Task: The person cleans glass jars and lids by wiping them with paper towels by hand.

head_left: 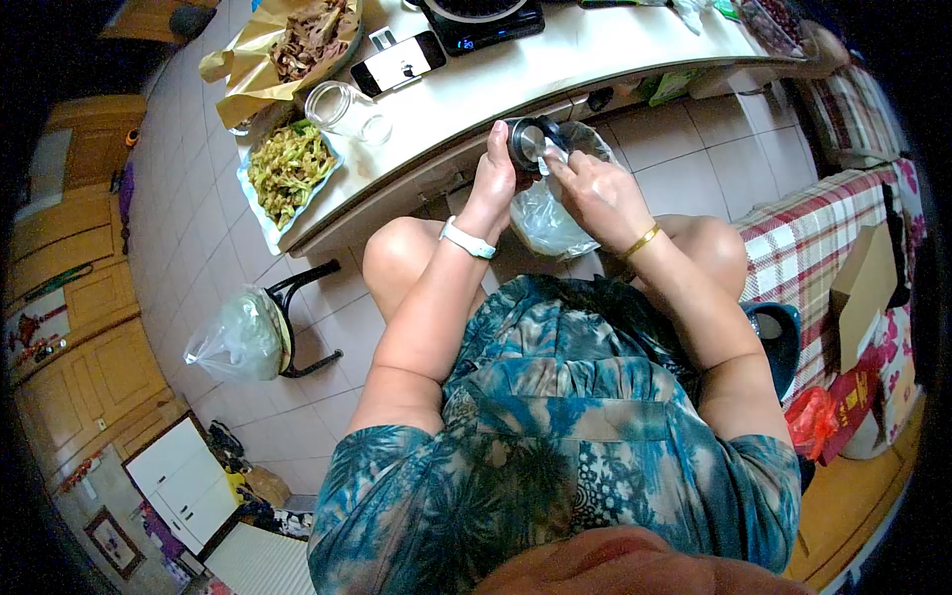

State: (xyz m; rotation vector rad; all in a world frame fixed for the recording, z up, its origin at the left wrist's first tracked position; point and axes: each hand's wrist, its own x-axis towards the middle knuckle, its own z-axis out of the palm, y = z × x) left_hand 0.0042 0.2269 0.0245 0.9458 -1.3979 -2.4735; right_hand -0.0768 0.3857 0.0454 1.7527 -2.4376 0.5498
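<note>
My left hand (491, 183), with a white band at its wrist, holds a small round black-rimmed thing (533, 142) with a shiny metal inside. It looks like a lid or cup, but I cannot tell which. Wearing a gold bracelet, my right hand (600, 193) has its fingers bent together at the metal face. Something small and whitish shows at those fingertips, too small to name. Beneath both hands, between my knees, hangs or stands a clear plastic bag (555, 223).
On the white table (426, 119) are a tray of chopped greens (288, 174), a paper-lined bowl of brown dried pieces (312, 45), a glass jar (337, 107), a phone (399, 64) and a black scale (486, 30). A bagged stool (258, 332) stands left; a plaid-covered seat (793, 248) is right.
</note>
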